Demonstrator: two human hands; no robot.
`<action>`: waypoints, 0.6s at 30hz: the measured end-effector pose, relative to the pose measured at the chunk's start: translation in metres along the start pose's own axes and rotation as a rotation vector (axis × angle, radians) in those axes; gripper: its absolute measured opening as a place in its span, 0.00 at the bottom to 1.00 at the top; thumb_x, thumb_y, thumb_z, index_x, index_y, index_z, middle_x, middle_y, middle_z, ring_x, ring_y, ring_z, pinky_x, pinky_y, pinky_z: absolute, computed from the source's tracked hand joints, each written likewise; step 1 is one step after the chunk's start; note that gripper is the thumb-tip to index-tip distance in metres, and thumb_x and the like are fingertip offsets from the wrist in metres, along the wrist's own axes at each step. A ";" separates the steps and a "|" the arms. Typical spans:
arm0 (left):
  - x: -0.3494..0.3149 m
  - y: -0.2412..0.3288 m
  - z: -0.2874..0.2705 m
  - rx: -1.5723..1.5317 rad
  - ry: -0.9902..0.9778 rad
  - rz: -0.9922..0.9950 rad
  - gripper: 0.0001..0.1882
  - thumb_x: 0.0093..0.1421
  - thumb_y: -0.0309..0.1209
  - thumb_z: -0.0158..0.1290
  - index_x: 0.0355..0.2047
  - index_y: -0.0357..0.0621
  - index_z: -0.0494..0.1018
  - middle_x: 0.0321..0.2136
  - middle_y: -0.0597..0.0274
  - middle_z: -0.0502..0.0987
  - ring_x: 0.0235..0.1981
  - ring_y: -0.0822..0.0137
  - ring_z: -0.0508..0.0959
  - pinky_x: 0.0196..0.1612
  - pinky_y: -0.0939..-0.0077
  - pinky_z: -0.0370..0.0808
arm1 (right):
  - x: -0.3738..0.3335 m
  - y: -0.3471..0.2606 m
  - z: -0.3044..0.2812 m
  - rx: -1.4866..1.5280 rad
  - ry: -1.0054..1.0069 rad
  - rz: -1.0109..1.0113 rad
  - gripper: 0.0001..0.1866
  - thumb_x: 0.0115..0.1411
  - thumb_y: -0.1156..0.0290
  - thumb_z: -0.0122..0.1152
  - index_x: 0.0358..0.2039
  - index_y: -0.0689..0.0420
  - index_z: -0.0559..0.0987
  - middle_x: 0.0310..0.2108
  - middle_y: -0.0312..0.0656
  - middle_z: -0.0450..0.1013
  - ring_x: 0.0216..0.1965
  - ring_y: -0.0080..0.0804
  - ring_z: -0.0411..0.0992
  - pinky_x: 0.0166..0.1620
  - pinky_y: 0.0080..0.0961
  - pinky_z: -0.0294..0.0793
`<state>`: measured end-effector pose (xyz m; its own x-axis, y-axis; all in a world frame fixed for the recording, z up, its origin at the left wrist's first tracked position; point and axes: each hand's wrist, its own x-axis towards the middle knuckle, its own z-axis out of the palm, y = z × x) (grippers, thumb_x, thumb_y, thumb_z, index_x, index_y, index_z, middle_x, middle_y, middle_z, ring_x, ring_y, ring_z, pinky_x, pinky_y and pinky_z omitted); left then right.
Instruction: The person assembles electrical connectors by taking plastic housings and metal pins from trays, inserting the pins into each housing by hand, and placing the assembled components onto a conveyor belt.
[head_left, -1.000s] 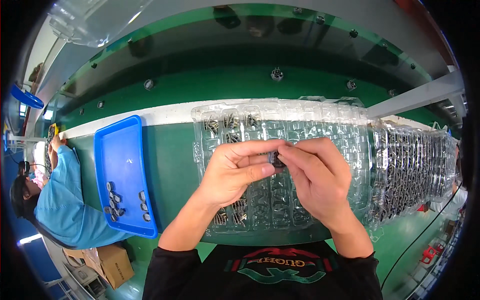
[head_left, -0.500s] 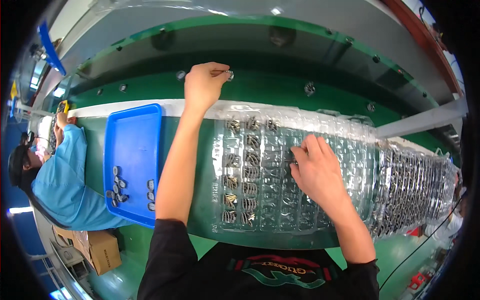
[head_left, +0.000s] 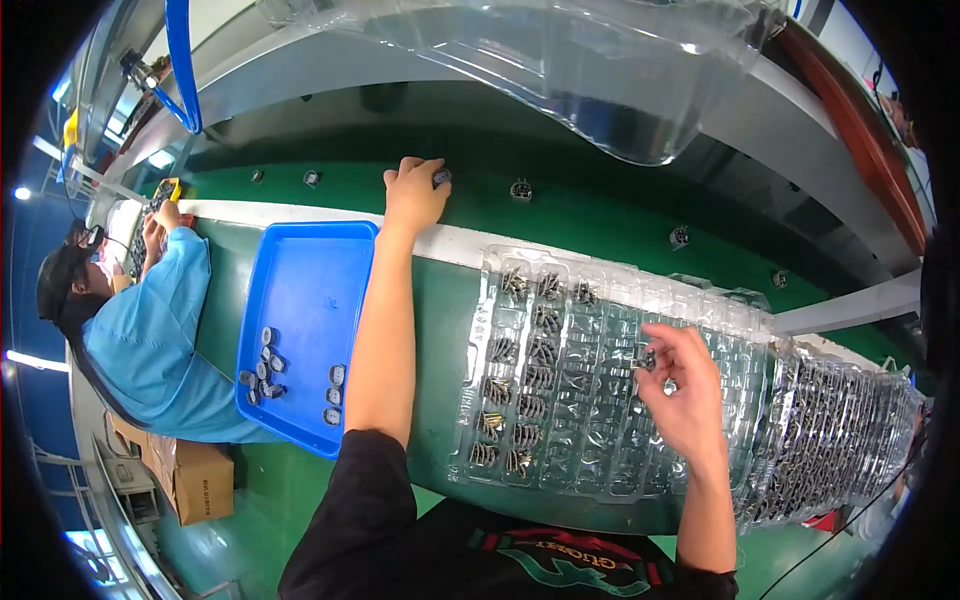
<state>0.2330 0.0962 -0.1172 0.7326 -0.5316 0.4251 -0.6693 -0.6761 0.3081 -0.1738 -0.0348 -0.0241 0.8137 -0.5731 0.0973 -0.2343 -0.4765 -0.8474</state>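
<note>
My left hand is out over the green conveyor belt, its fingers closed round a small round grey metal part. Over the clear plastic blister tray, my right hand pinches a small dark metal part between thumb and forefinger; its exact kind is too small to tell. The tray's left columns hold clusters of metal pieces, while many pockets near my right hand look unfilled. To the left of my left forearm lies a blue tray with several round grey parts inside.
More metal parts stand spaced along the conveyor belt. Filled blister trays are stacked on the right beside a grey post. Clear plastic hangs overhead. A person in a blue top works at far left, near a cardboard box.
The view has shifted, so the trays sit further right. My left hand has closed round the grey part at the belt. My right hand has lifted from the tray, a small part now showing in its pinch.
</note>
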 end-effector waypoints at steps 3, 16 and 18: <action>-0.002 0.006 -0.006 -0.134 -0.076 0.047 0.22 0.49 0.32 0.63 0.47 0.46 0.80 0.42 0.50 0.77 0.44 0.49 0.75 0.49 0.61 0.74 | -0.003 0.001 -0.006 0.112 -0.021 0.007 0.16 0.49 0.89 0.61 0.38 0.60 0.78 0.37 0.40 0.70 0.32 0.23 0.71 0.31 0.19 0.73; -0.094 0.178 -0.102 -1.926 -0.739 -0.609 0.18 0.68 0.27 0.46 0.56 0.30 0.67 0.48 0.39 0.76 0.41 0.61 0.82 0.45 0.74 0.82 | 0.002 -0.014 -0.014 1.018 -0.185 0.224 0.09 0.57 0.88 0.58 0.39 0.66 0.78 0.39 0.45 0.73 0.32 0.28 0.77 0.32 0.20 0.79; -0.114 0.188 -0.111 -1.978 -0.840 -0.604 0.16 0.69 0.26 0.45 0.53 0.32 0.68 0.50 0.34 0.74 0.41 0.58 0.83 0.46 0.72 0.82 | 0.001 -0.012 -0.016 1.031 -0.240 0.237 0.13 0.60 0.86 0.59 0.46 0.69 0.79 0.40 0.49 0.76 0.34 0.33 0.80 0.33 0.22 0.81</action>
<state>0.0100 0.0860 -0.0134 0.3460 -0.9157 -0.2042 0.7429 0.1344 0.6557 -0.1789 -0.0402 -0.0057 0.9157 -0.3779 -0.1367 0.0691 0.4831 -0.8729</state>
